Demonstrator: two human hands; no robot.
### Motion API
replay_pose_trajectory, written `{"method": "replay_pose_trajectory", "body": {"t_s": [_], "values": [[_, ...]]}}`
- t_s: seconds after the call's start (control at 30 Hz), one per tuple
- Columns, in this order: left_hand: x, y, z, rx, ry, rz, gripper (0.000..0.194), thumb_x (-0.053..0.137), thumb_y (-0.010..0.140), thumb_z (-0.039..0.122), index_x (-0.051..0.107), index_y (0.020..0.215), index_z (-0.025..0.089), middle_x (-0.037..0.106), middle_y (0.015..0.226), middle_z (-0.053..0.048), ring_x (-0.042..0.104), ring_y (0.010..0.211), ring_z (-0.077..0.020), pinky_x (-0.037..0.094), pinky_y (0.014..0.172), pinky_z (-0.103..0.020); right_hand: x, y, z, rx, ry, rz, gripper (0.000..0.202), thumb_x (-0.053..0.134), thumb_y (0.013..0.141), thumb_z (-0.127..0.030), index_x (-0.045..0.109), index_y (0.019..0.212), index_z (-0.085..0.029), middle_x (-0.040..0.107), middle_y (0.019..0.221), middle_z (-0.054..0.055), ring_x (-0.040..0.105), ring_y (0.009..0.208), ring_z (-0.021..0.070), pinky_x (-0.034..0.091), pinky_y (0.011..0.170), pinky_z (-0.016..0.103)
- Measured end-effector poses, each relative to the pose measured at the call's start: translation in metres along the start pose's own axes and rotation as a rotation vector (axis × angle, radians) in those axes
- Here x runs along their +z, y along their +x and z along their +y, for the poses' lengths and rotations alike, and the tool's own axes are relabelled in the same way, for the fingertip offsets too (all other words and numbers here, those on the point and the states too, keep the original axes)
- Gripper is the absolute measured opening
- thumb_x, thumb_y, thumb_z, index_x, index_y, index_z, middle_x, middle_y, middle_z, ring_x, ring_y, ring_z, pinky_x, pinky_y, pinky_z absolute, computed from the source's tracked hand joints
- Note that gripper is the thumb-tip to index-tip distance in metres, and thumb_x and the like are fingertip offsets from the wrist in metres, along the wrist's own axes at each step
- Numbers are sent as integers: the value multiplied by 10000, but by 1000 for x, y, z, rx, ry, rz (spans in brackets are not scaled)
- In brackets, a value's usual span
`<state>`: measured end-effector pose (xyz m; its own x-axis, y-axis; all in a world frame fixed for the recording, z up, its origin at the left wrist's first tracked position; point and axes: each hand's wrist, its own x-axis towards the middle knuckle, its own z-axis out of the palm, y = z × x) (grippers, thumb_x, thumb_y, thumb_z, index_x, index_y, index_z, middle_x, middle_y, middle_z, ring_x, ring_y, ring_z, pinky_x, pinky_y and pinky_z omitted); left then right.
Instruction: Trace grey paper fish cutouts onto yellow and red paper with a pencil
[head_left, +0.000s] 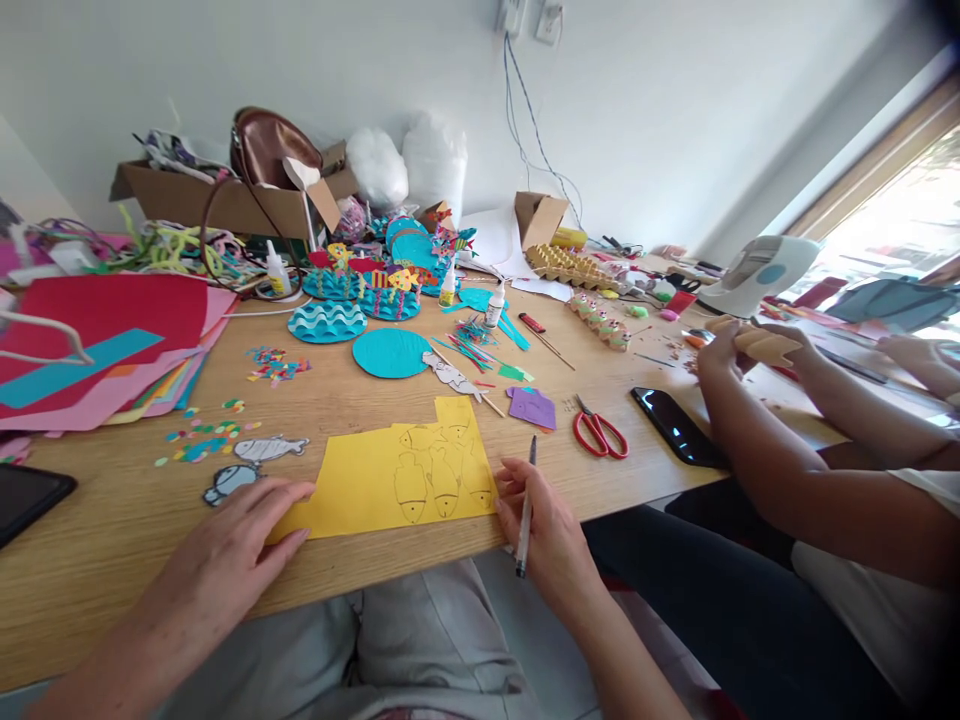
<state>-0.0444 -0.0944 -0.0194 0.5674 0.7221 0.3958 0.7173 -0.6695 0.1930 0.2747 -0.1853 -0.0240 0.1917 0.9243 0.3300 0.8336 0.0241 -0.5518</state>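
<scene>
A sheet of yellow paper (356, 490) lies at the table's front edge, with several fish outlines drawn on its right part. My left hand (240, 535) rests flat over its left end, thumb apart from the fingers. In my right hand (547, 530) is a pen (526, 515), held between the fingers with one end pointing up. The fingertips of that hand touch the paper's right edge. Two paper fish cut-outs, a white fish (271, 448) and a grey-blue fish (231, 483), lie just beyond my left hand. Red-handled scissors (600, 432) lie right of my right hand.
Beyond the paper are a blue disc (390, 353), a purple paper piece (532, 405), glue bottles and colourful fish crafts. Coloured sheets (112, 330) are stacked left. A phone (675, 428) lies right, near another person's hands (750, 345) holding a tan cardboard piece.
</scene>
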Motion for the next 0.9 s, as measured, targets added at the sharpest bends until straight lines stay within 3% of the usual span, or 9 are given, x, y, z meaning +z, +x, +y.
{"method": "replay_pose_trajectory", "body": {"t_s": [0.33, 0.9], "values": [[8, 1, -6, -18, -32, -144, 311, 470, 835, 348, 607, 1089, 235, 648, 1020, -51, 599, 964, -240, 486, 834, -325, 0, 6, -3, 34, 6, -56, 355, 501, 791, -207, 481, 1145, -180, 656, 1013, 104, 626, 888, 219, 518, 793, 387], [4, -2, 2, 97, -58, -137, 310, 467, 833, 205, 587, 1118, 235, 618, 1086, -37, 600, 997, -194, 488, 855, -276, -5, 11, -5, 62, 11, -127, 362, 471, 785, -196, 460, 1148, -195, 624, 931, 56, 611, 785, 186, 494, 727, 337]]}}
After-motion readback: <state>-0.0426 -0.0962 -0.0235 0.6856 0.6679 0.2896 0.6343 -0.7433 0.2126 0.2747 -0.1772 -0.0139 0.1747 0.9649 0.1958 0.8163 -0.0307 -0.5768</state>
